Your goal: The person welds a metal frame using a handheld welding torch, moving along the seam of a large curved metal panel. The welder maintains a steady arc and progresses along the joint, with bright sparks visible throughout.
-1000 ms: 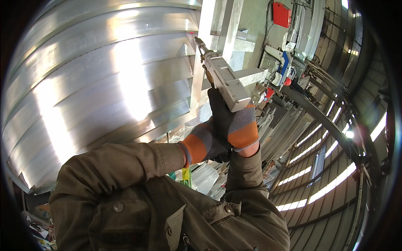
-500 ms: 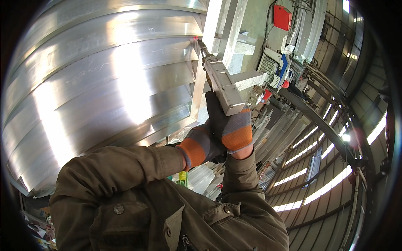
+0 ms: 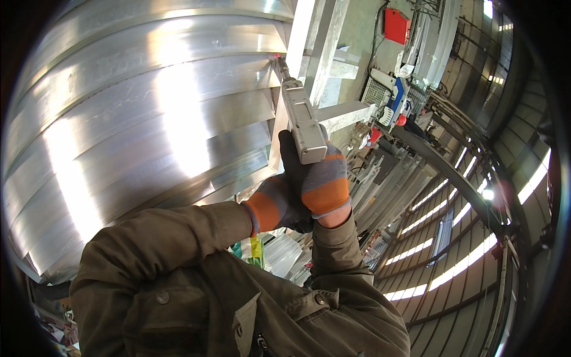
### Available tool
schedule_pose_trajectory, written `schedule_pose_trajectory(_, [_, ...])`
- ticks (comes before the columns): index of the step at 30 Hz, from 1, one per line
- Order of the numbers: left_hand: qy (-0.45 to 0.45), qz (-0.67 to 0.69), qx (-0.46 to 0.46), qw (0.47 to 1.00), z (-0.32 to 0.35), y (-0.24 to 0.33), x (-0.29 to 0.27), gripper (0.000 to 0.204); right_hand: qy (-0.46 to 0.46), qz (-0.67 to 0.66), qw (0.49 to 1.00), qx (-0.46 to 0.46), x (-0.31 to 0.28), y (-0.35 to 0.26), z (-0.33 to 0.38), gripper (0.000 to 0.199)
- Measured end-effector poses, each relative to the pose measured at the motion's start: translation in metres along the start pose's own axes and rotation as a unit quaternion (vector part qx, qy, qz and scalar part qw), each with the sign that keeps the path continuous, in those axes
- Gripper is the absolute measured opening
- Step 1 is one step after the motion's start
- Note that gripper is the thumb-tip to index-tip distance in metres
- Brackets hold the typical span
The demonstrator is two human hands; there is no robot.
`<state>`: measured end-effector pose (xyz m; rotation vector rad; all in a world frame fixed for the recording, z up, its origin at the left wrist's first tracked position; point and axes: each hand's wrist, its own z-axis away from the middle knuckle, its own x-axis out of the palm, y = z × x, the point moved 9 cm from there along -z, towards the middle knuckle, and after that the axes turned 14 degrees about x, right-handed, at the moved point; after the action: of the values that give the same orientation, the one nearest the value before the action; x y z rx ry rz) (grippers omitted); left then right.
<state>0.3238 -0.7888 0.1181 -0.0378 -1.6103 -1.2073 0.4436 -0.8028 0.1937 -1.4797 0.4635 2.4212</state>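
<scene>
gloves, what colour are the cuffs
Orange cuffs on grey gloves, on the right hand and left hand; head view.

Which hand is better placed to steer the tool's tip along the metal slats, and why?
Right. The right hand wraps the grey tool just below its body, in line with the tip at the slats. The left hand sits lower, propping it.

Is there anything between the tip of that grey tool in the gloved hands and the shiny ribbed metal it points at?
Nothing visible. Both gloved hands, left hand and right hand, grip the grey tool; its narrow tip reaches up to the edge of the ribbed metal panel beside the upright metal post, with no object between.
</scene>
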Motion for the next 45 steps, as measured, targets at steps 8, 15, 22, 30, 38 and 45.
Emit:
schedule_pose_trajectory(8, [0.073,0.472,-0.100,0.873,0.012,-0.042,0.017,0.036,0.011,0.005,1.000,-0.020,0.006,-0.007,0.002,0.041])
schedule_pose_trajectory(15, [0.170,0.574,-0.195,0.777,0.008,-0.025,0.021,0.043,0.004,0.019,1.000,-0.016,0.009,-0.007,-0.001,0.042])
schedule_pose_trajectory(22, [0.201,0.619,-0.262,0.713,0.007,-0.017,0.023,0.044,-0.012,0.030,0.999,-0.008,0.011,-0.006,-0.004,0.044])
schedule_pose_trajectory(30, [0.094,0.394,-0.039,0.913,0.012,-0.057,0.003,0.029,-0.016,0.031,0.996,-0.083,0.006,-0.007,0.005,0.046])
schedule_pose_trajectory(38, [0.075,0.010,0.208,0.975,0.002,-0.071,0.003,0.028,-0.019,0.045,0.998,-0.033,0.010,-0.007,0.000,0.046])
schedule_pose_trajectory(45, [0.121,0.485,-0.088,0.861,0.008,-0.062,0.012,0.027,-0.019,0.091,0.995,-0.034,0.008,-0.020,0.002,0.041])
